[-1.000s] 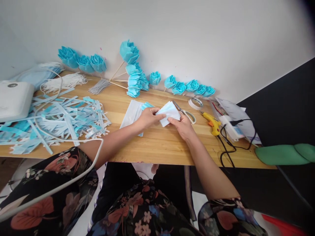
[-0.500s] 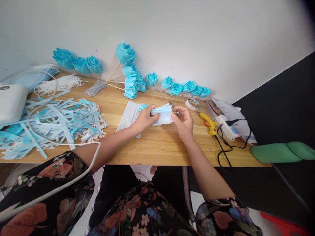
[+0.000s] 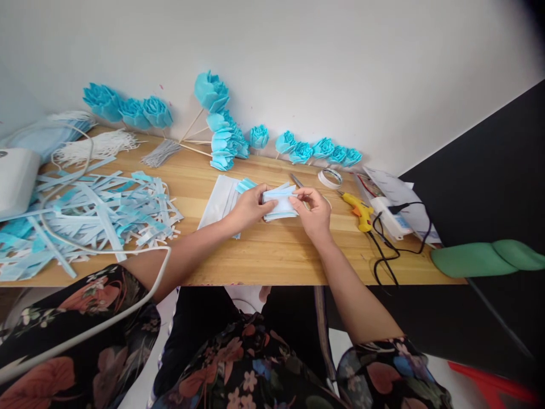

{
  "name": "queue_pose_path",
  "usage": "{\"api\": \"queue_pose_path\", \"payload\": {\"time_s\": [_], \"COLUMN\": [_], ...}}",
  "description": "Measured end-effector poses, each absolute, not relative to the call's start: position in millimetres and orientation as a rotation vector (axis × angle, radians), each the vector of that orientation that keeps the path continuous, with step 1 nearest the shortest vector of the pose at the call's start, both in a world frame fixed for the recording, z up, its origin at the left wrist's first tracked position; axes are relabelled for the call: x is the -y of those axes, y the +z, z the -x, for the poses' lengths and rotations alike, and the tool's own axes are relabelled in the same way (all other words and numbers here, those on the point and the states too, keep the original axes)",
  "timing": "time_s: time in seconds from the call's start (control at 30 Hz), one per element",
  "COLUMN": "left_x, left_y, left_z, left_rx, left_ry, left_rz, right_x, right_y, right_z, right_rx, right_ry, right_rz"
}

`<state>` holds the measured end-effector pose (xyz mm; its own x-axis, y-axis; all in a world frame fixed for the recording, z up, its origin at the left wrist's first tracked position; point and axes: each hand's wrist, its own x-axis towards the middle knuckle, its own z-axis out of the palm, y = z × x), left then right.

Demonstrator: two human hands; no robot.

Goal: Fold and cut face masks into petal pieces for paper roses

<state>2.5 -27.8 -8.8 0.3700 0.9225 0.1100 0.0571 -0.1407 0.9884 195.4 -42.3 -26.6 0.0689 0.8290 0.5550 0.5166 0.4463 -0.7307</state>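
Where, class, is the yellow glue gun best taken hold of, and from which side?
Probably by the handle, the right hand coming from the near side. The glue gun lies with its nozzle pointing away and left, its handle toward the near edge of the table, so the palm could close behind the orange trigger. The black cord leaves the handle's end, so allow it slack.

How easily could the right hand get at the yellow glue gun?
Fairly easily, it seems: mostly bare tabletop separates the right hand from the yellow glue gun, though that hand is pinching the pale sheets.
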Motion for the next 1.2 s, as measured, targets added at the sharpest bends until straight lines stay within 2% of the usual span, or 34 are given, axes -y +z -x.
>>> {"api": "queue_pose_path", "payload": {"time_s": [0.3,0.4,0.77,1.2], "left_x": [26,26,27,27], "left_y": [-10,-11,-12,-13], "left_z": [-2,-2,-2,-6], "left_rx": [-0.837,-0.853,-0.763,-0.757], "left_ry": [0.972,0.971,0.931,0.916], "left_rz": [-1.395,-1.384,-1.316,-1.114], "right_x": [46,49,46,45], "right_y": [-16,-13,-24,-21], "right_z": [-194,-192,-193,-195], "right_rx": [1.771,1.809,1.628,1.672], "right_ry": [-0.058,-0.094,0.416,0.461], "right_rz": [1.089,1.093,1.240,1.242]}}
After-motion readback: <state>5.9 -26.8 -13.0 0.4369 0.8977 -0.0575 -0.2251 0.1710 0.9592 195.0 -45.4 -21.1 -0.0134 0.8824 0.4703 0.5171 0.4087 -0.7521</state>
